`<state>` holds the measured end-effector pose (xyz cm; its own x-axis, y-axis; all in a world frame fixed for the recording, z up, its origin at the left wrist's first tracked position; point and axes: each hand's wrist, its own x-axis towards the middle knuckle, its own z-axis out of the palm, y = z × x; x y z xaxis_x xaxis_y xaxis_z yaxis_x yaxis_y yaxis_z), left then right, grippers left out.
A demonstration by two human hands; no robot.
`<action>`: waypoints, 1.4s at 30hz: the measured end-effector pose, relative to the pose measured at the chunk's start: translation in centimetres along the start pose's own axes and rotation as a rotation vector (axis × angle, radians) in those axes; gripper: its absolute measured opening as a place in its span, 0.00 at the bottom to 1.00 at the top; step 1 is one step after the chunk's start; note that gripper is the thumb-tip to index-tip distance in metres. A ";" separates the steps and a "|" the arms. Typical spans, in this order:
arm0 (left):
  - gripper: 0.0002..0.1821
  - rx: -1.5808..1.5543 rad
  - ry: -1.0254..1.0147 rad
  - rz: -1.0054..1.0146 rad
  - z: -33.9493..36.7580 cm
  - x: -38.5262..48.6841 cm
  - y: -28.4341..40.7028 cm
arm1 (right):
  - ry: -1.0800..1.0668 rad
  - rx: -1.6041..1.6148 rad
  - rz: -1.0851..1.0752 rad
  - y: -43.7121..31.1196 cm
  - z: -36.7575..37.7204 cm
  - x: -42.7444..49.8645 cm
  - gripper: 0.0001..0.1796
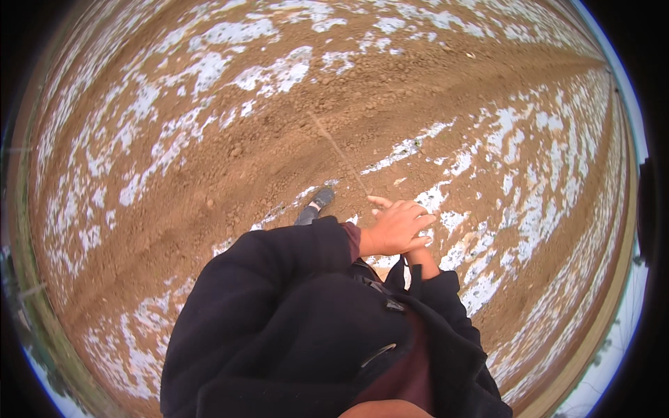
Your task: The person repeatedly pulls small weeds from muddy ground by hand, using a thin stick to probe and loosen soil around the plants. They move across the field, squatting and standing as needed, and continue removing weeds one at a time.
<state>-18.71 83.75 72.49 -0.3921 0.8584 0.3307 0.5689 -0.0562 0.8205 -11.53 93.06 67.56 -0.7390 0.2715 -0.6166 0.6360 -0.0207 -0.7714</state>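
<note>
My left hand (398,225) reaches across from the left, its fingers spread over my right wrist (422,260). My right hand is mostly hidden beneath it, so its grip does not show. A thin, blurred, pale line, perhaps a stick (338,150), runs from the fingertips up and left over the soil; which hand it meets, if either, is unclear. Black straps or cords (402,271) hang just below the hands, against my dark jacket (292,313). A dark shoe (323,197) shows to the left of the hands.
Brown tilled soil (251,157) with clods surrounds me. Long rows of whitish film (287,70), partly covered by soil, run on both sides and ahead. A small green plant (417,142) stands at the film beyond my hands. A paler strip borders the field at the right.
</note>
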 end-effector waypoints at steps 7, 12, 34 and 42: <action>0.28 0.069 -0.172 0.092 1.0 0.5 1.8 | 0.047 -0.131 -0.189 0.0 0.6 1.5 0.19; 0.27 0.080 -0.254 0.238 1.8 2.5 2.4 | 0.132 -0.220 -0.290 0.5 0.7 1.7 0.19; 0.29 0.076 -0.484 0.386 4.0 2.8 3.5 | 0.218 -0.198 -0.471 2.8 1.3 -0.4 0.20; 0.28 0.017 -0.511 0.275 3.6 3.6 -0.4 | 0.192 -0.243 -0.345 2.1 1.7 -1.1 0.16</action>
<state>-17.74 88.69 71.67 0.1678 0.9509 0.2601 0.6140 -0.3073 0.7270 -9.77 91.07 66.33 -0.8766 0.3969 -0.2722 0.4108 0.3222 -0.8529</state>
